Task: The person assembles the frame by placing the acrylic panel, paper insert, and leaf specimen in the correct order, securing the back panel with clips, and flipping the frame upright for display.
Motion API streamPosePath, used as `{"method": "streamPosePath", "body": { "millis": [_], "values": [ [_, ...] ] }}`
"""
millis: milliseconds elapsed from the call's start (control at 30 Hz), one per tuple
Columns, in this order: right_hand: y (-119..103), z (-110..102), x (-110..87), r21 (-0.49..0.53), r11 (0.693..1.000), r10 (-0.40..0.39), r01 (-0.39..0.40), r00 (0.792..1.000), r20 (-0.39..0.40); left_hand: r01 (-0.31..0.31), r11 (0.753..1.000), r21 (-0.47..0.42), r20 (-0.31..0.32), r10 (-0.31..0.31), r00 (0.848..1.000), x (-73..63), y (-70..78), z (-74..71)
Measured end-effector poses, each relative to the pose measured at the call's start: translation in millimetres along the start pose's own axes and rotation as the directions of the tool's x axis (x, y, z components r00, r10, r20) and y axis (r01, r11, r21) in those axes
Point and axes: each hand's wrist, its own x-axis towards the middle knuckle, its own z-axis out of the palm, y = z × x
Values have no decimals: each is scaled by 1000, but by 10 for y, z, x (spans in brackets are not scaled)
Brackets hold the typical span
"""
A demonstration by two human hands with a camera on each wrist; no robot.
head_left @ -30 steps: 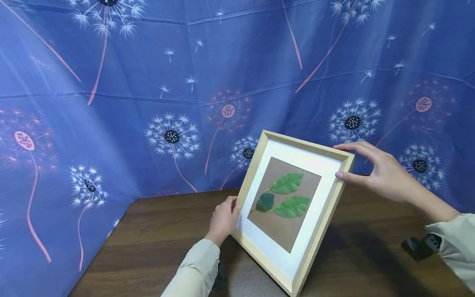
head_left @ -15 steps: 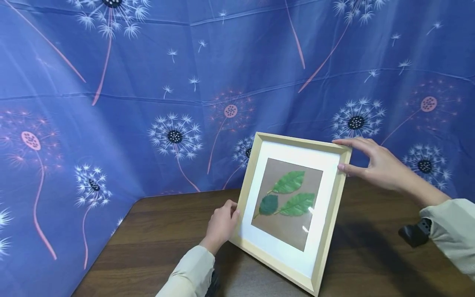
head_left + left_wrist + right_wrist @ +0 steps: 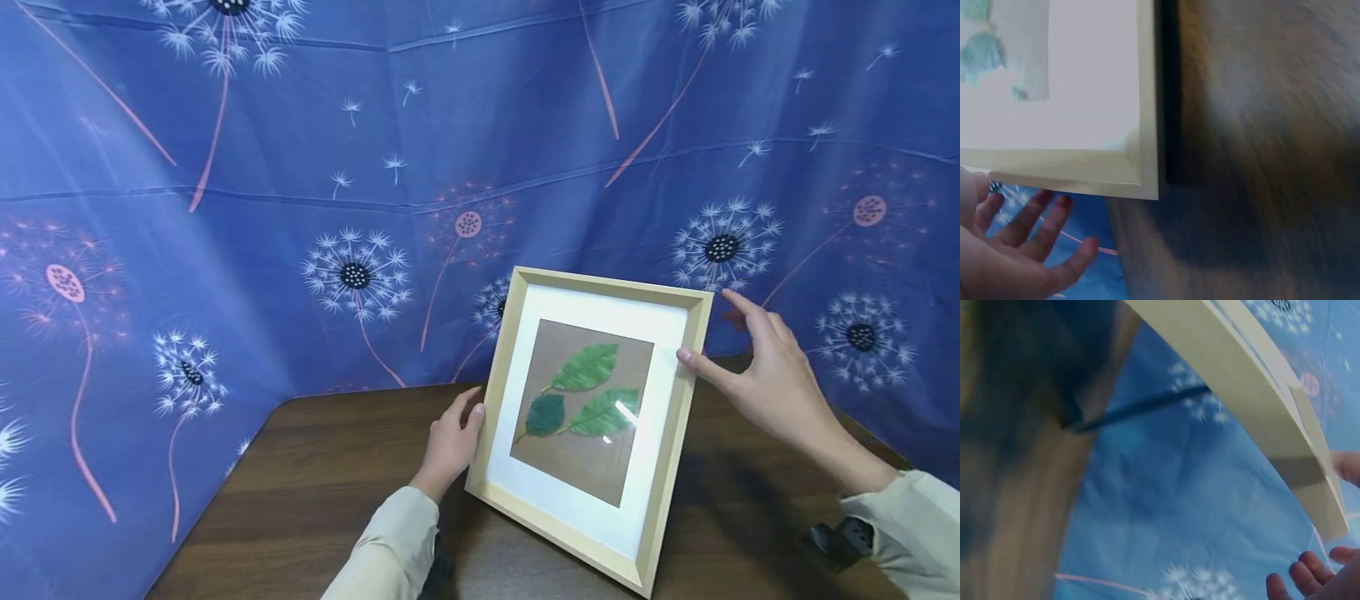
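A pale wooden picture frame (image 3: 498, 375) stands leaning back on the table, with a white mat (image 3: 555, 510) around several pressed green leaves (image 3: 587, 368). Behind it a dark strut (image 3: 1141, 409) slants to the tabletop in the right wrist view. My left hand (image 3: 452, 442) is at the frame's left side, its fingers (image 3: 1047, 228) spread and loose by the edge. My right hand (image 3: 780, 383) is at the upper right corner. Its thumb overlaps the right rail in the head view, while the other fingers (image 3: 1316, 569) are apart from the corner, gripping nothing.
The dark brown wooden table (image 3: 315, 483) extends left and right of the frame. A blue cloth (image 3: 262, 125) printed with dandelions hangs right behind it. A black wrist device (image 3: 843, 542) sits below the right sleeve (image 3: 903, 521).
The frame has turned and straightened, its lower corner shifting right. My right fingers have let go of the top corner and moved off right; my left fingers have loosened from the left edge.
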Motion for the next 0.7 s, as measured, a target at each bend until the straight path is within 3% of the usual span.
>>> {"method": "streamPosePath", "body": {
  "millis": [133,267,400,700],
  "values": [
    [9,77,-183,48,997,57,-60,997,60,35,985,-170,38,-29,999,74,-48,22],
    [29,124,-312,100,993,48,-60,992,113,78,958,-275,137,-42,990,90,-54,19],
    [60,149,-350,128,991,10,-26,992,125,60,965,-254,178,-14,984,72,-53,21],
    [169,200,-269,124,992,-38,15,982,184,-31,994,-104,97,42,994,18,-10,26]
  ]
}}
